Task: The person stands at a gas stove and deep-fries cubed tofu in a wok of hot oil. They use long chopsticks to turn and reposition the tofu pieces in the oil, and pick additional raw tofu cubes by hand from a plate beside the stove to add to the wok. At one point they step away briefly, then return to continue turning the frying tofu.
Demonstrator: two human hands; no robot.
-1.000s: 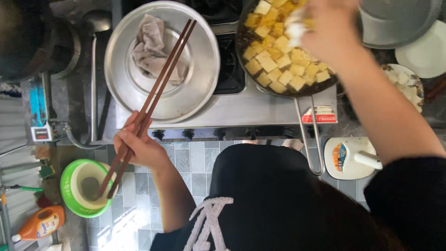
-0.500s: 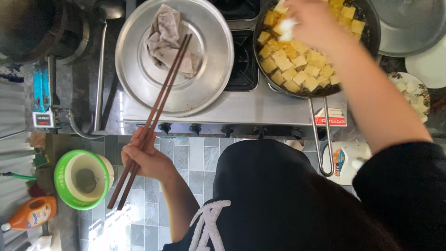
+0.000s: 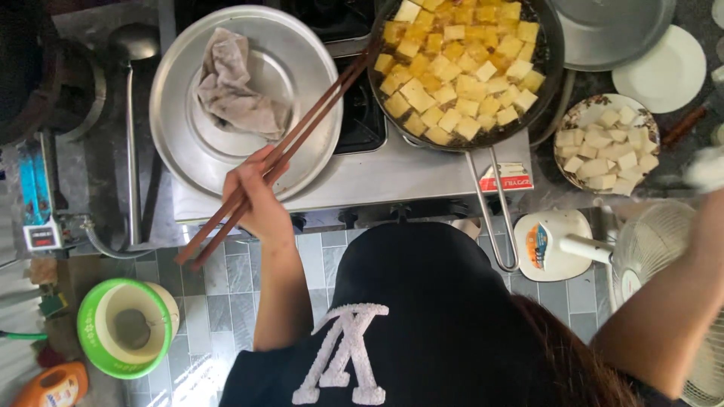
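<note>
Item: long wooden chopsticks [image 3: 302,136]. They are held in the left hand [image 3: 260,200], with the fingers clamped together round the shafts near mid-length. The tips are raised at the left rim of the dark frying pan [image 3: 556,64].

Location: the pan stands on the right burner of the steel stove [image 3: 392,173]. It is filled with yellow fried cubes [image 3: 460,68].

Right hand [image 3: 705,169]: blurred at the right edge, near the plate of pale cubes [image 3: 581,111]. Its finger state cannot be told.

Adjacent: a steel basin [image 3: 181,151] with a crumpled cloth [image 3: 237,90] is on the left burner. A green bowl [image 3: 94,347] is on the near-left floor.

Step judged in hand: the chopsticks are being brought to the pan contents.

Next move, as judged: the tips must be parted and lowered onto a single cube, with light pressure so that the soft pieces are not broken.
</note>
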